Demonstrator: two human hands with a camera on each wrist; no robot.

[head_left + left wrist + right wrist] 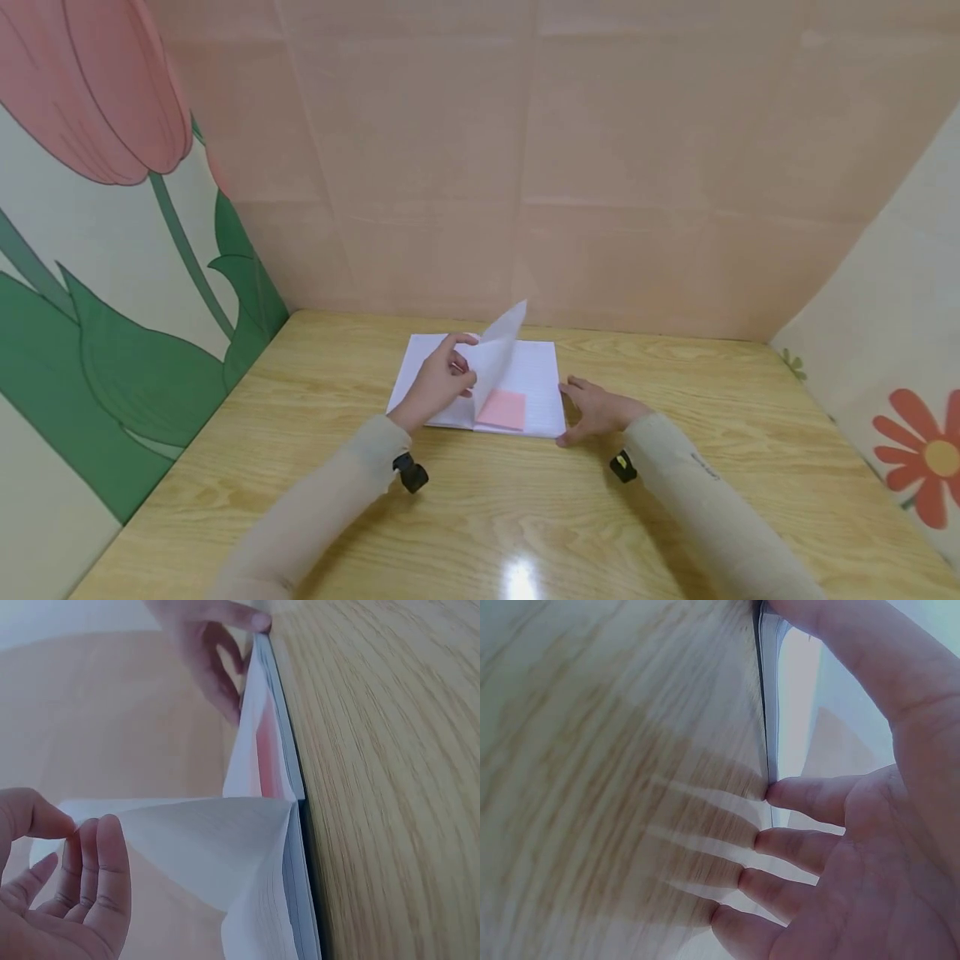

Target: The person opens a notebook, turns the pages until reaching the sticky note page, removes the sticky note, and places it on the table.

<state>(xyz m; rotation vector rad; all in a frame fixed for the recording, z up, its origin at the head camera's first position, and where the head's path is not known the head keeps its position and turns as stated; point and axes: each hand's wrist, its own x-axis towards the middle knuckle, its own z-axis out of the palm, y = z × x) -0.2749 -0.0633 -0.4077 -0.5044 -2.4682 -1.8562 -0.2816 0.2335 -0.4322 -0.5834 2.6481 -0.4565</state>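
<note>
An open notebook (540, 371) with lined white pages lies on the table. My left hand (438, 375) is over its left half; the left wrist view shows thumb and finger pinching the edge of a raised page (187, 836). That page stands up near the spine, its top leaning right. At the foot of the right half lies a square pink sticky note (502, 410), partly behind the raised page. My right hand (596, 408) rests at the notebook's right edge, thumb at the near corner and fingers spread along the side (771, 712).
The wooden table (487, 508) reaches back to a pinkish cloth backdrop (525, 167). Panels with painted flowers stand at the left (112, 333) and right (900, 433). Each wrist carries a small black device (411, 473).
</note>
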